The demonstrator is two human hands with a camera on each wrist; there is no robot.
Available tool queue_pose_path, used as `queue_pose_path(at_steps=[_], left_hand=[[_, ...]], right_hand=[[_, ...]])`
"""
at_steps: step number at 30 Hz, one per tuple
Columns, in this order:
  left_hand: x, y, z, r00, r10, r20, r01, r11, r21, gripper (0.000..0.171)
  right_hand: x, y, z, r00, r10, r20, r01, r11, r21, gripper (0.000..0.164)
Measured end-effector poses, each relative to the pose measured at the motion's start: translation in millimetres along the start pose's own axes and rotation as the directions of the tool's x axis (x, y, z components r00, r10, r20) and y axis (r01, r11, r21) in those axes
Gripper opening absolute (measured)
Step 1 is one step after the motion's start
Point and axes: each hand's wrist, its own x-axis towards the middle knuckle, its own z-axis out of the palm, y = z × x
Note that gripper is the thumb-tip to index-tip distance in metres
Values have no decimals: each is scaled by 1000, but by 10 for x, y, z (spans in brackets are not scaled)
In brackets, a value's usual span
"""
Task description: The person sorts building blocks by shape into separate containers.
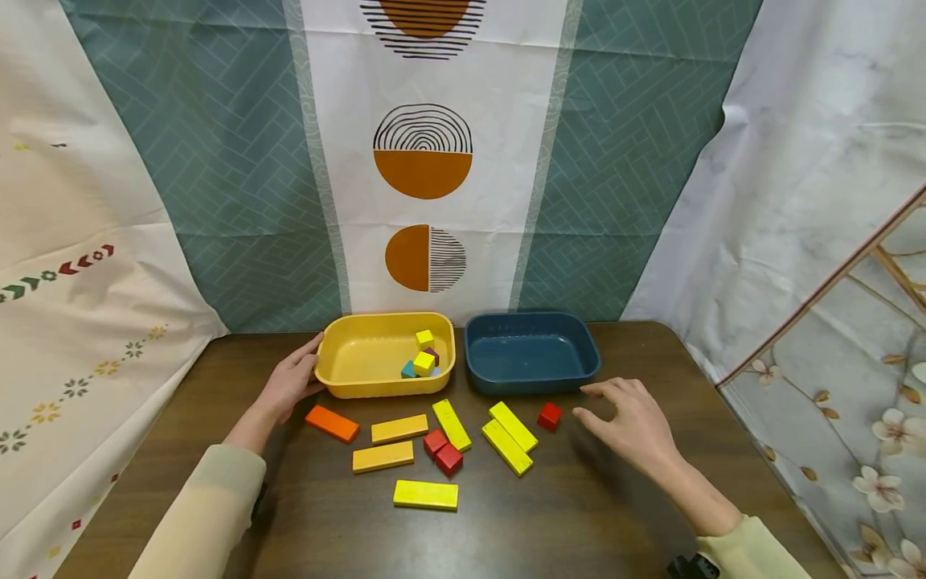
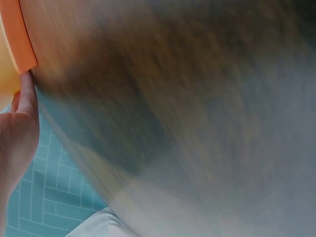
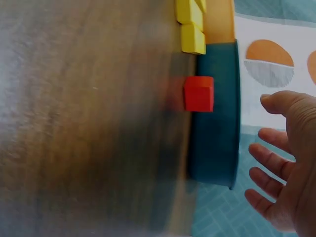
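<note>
My left hand (image 1: 289,379) touches the left end of a yellow plastic bin (image 1: 383,391), fingers against its wall. The left wrist view has that hand (image 2: 19,133) at the edge, beside an orange block (image 2: 19,42). Inside the bin lie several small cubes, among them a yellow cube (image 1: 424,363) and a teal one (image 1: 408,370). My right hand (image 1: 637,422) hovers by the front right corner of a dark blue bin (image 1: 531,384), thumb and fingers apart, holding nothing. Just left of it sits a red cube (image 1: 549,416), also in the right wrist view.
In front of the bins lie long yellow blocks (image 1: 425,494), two amber blocks (image 1: 383,457) and a pair of red cubes (image 1: 449,460). The brown table (image 1: 325,531) meets hanging cloths (image 1: 275,265) at its back and sides.
</note>
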Motion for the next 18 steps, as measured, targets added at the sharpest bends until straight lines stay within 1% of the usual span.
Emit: queue_pose_path(at_steps=[3,5,7,12,14,18], left_hand=[[-10,2,-6,1000,6,4,-5,1000,-1,57],[-17,12,-2,1000,11,8,-11,1000,-8,57],[-55,81,14,1000,5,14,-5,1000,-27,58],[-25,55,8,1000,6,13,-5,999,-31,58],[20,-19,-6,1000,14,8,-13,1000,-17,57],[14,-20,-3,1000,13,6,-13,1000,-12,57]], right_hand=[[-9,-22,72,999,13,48,-12,1000,-15,40],[-10,-34,116,998,16,66,-14,999,-29,41],[-10,-46,150,997,22,80,-19,999,-40,43],[-2,-66,219,993,37,109,-30,997,-65,44],[5,-72,240,993,35,117,-27,997,-70,44],[27,-89,271,991,41,129,-30,996,-85,45]])
